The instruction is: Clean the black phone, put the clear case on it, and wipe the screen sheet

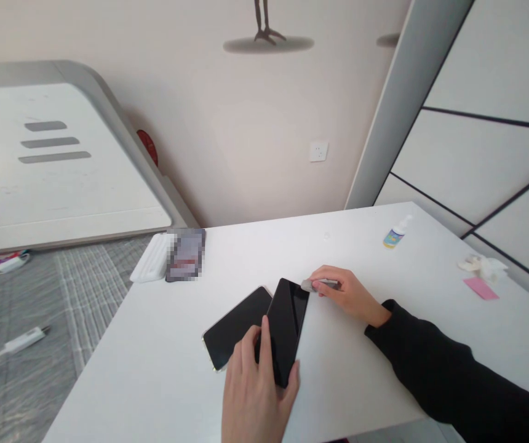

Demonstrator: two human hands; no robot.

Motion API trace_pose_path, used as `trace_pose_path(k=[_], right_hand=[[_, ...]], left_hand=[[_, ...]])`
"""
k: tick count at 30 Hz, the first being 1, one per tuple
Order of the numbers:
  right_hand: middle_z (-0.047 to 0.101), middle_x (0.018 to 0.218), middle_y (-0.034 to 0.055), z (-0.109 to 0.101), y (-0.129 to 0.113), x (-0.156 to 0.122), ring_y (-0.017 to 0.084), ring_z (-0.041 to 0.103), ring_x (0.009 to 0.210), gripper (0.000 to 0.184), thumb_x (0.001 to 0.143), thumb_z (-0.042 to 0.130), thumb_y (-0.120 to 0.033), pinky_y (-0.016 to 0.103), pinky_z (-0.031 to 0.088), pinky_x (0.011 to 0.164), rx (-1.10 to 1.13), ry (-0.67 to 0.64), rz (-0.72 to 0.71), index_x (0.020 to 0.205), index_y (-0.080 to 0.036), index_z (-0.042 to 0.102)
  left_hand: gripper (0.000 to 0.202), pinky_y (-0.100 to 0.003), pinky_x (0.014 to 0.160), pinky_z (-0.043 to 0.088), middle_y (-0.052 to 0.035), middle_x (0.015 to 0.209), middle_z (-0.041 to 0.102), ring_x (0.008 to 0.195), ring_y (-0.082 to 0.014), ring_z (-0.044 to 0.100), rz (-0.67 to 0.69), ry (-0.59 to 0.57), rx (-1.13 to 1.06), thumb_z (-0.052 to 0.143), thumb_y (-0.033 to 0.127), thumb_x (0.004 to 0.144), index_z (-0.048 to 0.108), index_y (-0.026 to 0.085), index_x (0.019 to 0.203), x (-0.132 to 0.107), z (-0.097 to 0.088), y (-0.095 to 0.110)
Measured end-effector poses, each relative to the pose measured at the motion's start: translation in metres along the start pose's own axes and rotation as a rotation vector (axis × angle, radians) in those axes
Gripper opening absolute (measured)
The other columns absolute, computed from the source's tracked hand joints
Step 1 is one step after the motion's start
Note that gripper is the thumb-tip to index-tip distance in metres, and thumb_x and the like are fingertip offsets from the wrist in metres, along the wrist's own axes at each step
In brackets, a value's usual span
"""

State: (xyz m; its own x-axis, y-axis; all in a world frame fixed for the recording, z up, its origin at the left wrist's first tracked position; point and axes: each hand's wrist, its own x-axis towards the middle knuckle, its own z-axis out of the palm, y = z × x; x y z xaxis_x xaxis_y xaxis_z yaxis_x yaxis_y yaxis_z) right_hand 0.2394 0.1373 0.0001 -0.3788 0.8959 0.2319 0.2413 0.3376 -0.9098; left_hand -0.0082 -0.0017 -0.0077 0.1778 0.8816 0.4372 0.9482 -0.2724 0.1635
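My left hand (258, 381) grips the lower part of a black smartphone (287, 320), fingers along its left edge and thumb at its lower right. Its dark glossy screen faces up. Partly beneath it lies a second dark phone (237, 329) with a clear case edge, angled to the left. My right hand (341, 292) is closed on a small grey flat-tipped tool (308, 285), whose exact kind I cannot make out. The tip is at the upper right corner of the black smartphone; whether it touches is unclear.
On the white table (163, 381) stand a small pump bottle (394, 234), a pink slip (481, 288) and crumpled tissue (488, 268). A white tray-like item (150, 258) and a blurred-out dark rectangle (187, 255) lie at the far left. A bed (29, 320) adjoins.
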Motion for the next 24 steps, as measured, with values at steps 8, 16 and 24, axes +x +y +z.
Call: trace_pose_path(k=[8,16,24], right_hand=[[0.075,0.111,0.0091,-0.001,-0.005,0.000,0.023,0.071,0.105,0.024,0.104,0.065,-0.041,0.037,0.058,0.092,-0.111,-0.039,-0.100,0.109,-0.023,0.080],[0.073,0.109,0.0083,0.002,-0.011,-0.002,0.022,0.073,0.100,0.023,0.104,0.065,-0.040,0.036,0.062,0.088,-0.214,-0.060,-0.160,0.108,-0.024,0.081],[0.068,0.099,0.0073,0.008,-0.013,-0.006,0.021,0.065,0.088,0.018,0.103,0.067,-0.029,0.034,0.053,0.074,-0.493,-0.030,-0.325,0.116,-0.025,0.079]], left_hand=[[0.051,-0.064,0.114,0.047,-0.0134,0.158,0.048,0.148,-0.0381,0.042,0.103,-0.055,-0.042,0.061,0.043,0.101,0.055,0.027,0.148,0.004,-0.017,-0.036],[0.050,-0.059,0.102,0.057,-0.0135,0.155,0.050,0.130,-0.0356,0.055,-0.046,-0.058,0.048,0.053,0.042,0.105,0.051,0.032,0.154,0.002,-0.025,-0.068],[0.084,-0.040,0.095,0.055,-0.0167,0.134,0.065,0.117,-0.0313,0.061,0.116,-0.002,-0.004,0.065,0.056,0.096,0.039,0.009,0.160,-0.027,-0.011,-0.012]])
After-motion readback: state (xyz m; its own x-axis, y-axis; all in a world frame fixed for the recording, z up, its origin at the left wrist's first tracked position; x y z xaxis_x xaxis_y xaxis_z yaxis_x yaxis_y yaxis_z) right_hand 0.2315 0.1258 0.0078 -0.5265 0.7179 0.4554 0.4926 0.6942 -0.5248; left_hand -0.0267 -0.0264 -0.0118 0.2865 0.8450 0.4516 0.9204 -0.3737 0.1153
